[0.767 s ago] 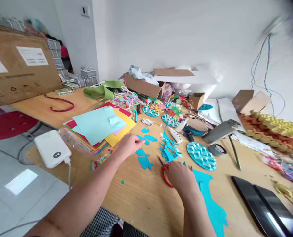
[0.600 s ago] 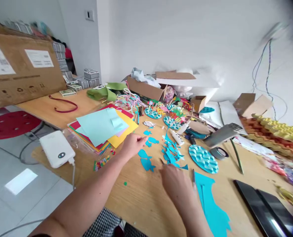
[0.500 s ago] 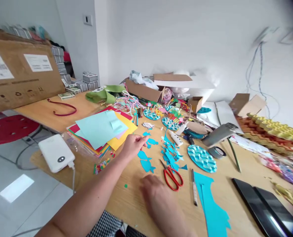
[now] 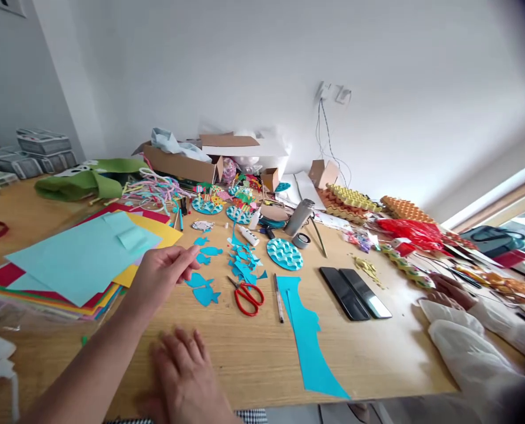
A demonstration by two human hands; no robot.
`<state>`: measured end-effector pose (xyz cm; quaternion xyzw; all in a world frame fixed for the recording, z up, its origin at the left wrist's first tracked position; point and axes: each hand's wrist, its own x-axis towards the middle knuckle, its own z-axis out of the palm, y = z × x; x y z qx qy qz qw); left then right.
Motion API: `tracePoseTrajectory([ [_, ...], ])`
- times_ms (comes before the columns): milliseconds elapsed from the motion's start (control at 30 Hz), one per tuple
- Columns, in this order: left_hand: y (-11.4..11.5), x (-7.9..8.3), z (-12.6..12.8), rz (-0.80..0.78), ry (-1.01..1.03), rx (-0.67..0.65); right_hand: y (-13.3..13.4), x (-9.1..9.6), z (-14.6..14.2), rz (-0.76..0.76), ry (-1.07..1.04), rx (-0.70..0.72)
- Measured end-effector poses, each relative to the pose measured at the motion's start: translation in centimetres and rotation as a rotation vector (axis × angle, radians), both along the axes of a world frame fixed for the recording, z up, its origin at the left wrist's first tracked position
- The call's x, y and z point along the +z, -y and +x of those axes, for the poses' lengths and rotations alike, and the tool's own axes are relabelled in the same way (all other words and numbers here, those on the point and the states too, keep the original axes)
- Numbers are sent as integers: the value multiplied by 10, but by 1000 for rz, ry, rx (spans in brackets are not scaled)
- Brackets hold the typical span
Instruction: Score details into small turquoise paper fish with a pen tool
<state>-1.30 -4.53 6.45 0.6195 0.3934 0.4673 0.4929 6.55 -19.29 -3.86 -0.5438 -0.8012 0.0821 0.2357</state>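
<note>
Landmark for this entry: red scissors (image 4: 248, 297), lying unheld on the table (image 4: 253, 359).

- Left hand (image 4: 160, 272) — you are holding it open and empty to the left of the scissors. The fingers are loosely curled, with the tips hovering just beside the blue fish cut-outs (image 4: 204, 290) and not touching them.
- Right hand (image 4: 187, 368) — you are resting it palm down on the bare wood, nearer you than the scissors, fingers spread and gripping nothing.
- Blue fish cut-outs — lying flat between your left fingertips and the scissors.
- Blue scraps (image 4: 244, 262) — heaped just beyond the scissors.
- Pen (image 4: 278, 299) and blue paper strip (image 4: 309, 341) — lying right of the scissors.
- Coloured paper stack (image 4: 81, 259) — sitting well left of them.
- Another person's hands (image 4: 448, 291) — working far to the right.

Step, as judged: cutting looks paused, and you are attending to the finished shapes. Lifting one calls for a light fingertip pinch at its edge, since thin paper lying flat gives little to grip.
</note>
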Motion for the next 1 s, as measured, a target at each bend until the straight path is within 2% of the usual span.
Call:
tracePoseTrajectory([
  [67, 8, -4, -6, 21, -41, -30, 11, -11, 26, 46, 11, -112],
  [167, 26, -22, -18, 94, -157, -24, 37, -30, 82, 117, 129, -245],
  [233, 39, -41, -28, 148, -219, -10, 60, -42, 121, 122, 205, -508],
  [333, 58, -70, -43, 251, -303, 53, 91, -56, 173, 26, 357, -806],
  [433, 71, -89, -59, 428, -383, 63, 106, -62, 205, -142, 463, -940],
  [567, 78, -97, -75, 617, -409, 181, 99, -55, 217, -210, 510, -973],
  [667, 81, -100, -82, 655, -413, 238, 83, -40, 218, -57, 526, -991],
  [733, 84, -103, -84, 648, -427, 236, 68, -27, 219, 89, 483, -901],
  [800, 86, -103, -84, 614, -451, 219, 48, -12, 221, 144, 422, -765],
  [833, 86, -102, -84, 582, -474, 210, 37, -4, 221, 106, 416, -717],
  [933, 83, -92, -79, 563, -529, 107, 2, 14, 216, -82, 454, -730],
  [1000, 76, -82, -74, 569, -588, 23, -18, 19, 210, -224, 500, -742],
])
